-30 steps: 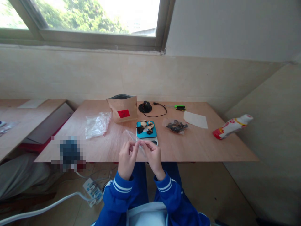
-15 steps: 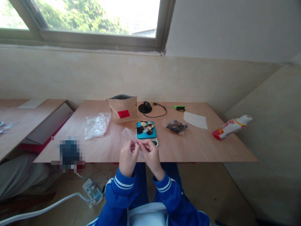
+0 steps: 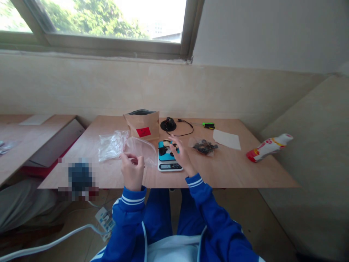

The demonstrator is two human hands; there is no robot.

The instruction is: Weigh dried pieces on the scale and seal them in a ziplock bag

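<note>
My left hand (image 3: 133,169) pinches the edge of a clear plastic bag (image 3: 143,151), which spreads out left of the scale. Over the blue top of a small digital kitchen scale (image 3: 170,167) reaches my right hand (image 3: 181,154), its fingers apart and holding nothing that I can see. Pale and dark pieces that look like dried mushrooms (image 3: 163,150) lie on the scale, partly covered by that hand. Whether the fingertips touch them I cannot tell. Right of the scale is a clear bag of dark pieces (image 3: 204,147).
Behind stands an open brown paper pouch (image 3: 140,125) with a red label. More clear bags (image 3: 113,145) lie to the left. A black round-based device with a cable (image 3: 169,124), screwdrivers (image 3: 209,126), white paper (image 3: 227,139) and a leaning bottle (image 3: 268,147) are also on the table.
My hands were together in front of the scale, both at the plastic bag. The left has moved left with the bag; the right has let go and moved over the scale, whose display now shows.
</note>
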